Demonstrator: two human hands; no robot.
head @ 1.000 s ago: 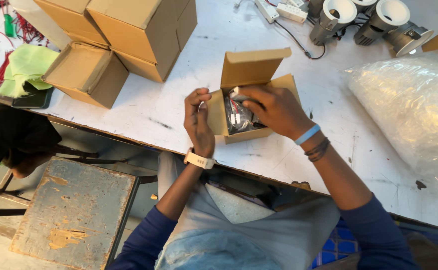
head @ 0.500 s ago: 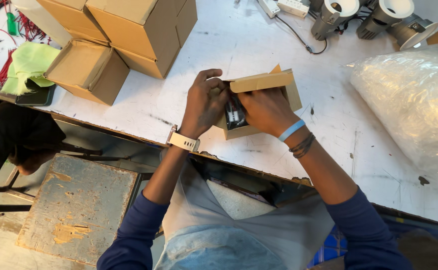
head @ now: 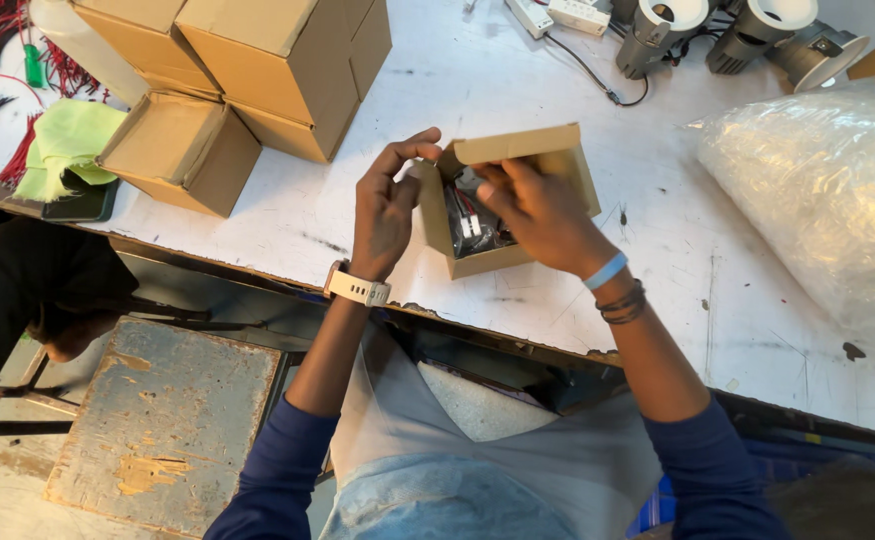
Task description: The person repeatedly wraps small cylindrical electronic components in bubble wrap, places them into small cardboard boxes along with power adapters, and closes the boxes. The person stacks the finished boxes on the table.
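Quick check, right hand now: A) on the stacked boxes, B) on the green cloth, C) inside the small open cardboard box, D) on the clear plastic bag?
C: the right hand reaches into the small open cardboard box, its fingers on the dark wired part inside, while the left hand steadies the box's side.

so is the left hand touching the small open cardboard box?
Touching. The head view shows the left hand pressed against the left wall of the small open cardboard box, thumb at its flap.

The small brown cardboard box [head: 517,205] is matt paperboard. The crinkled clear plastic bag [head: 817,200] looks glossy. The worn white tabletop [head: 287,215] is smooth, scuffed.
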